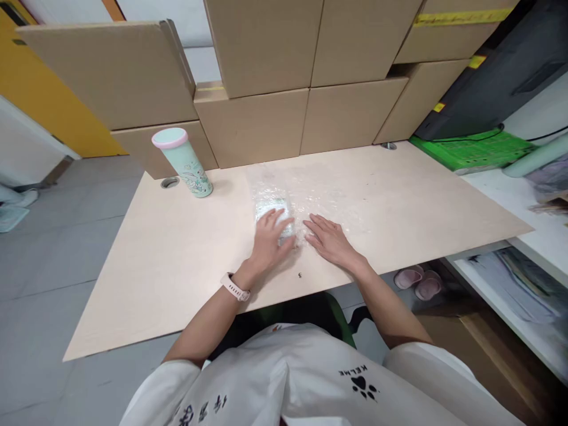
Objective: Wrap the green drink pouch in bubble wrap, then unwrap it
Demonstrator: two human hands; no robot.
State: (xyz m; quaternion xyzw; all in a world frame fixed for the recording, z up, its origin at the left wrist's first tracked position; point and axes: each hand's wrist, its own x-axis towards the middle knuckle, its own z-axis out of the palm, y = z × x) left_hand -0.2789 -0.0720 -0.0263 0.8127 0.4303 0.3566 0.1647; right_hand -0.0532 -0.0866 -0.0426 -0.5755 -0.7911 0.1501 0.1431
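A clear sheet of bubble wrap (pixel 328 198) lies spread on the wooden tabletop. Near its left side rests a small pale, whitish-green packet (pixel 271 205), covered at least in part by the clear plastic; its exact kind is hard to make out. My left hand (pixel 271 236) lies over this packet, fingers spread and touching it. To the right, my right hand (pixel 327 238) is flat on the bubble wrap with its fingers stretched out. Neither hand grips anything. A light wristband (pixel 235 287) is on my left wrist.
A mint tumbler (pixel 189 165) with a pink rim stands at the back left. Stacked cardboard boxes (pixel 261 127) line the table's far edge. At the right are a green crate (pixel 474 151) and a white shelf (pixel 497 195). Pink slippers (pixel 409 276) sit on the floor below.
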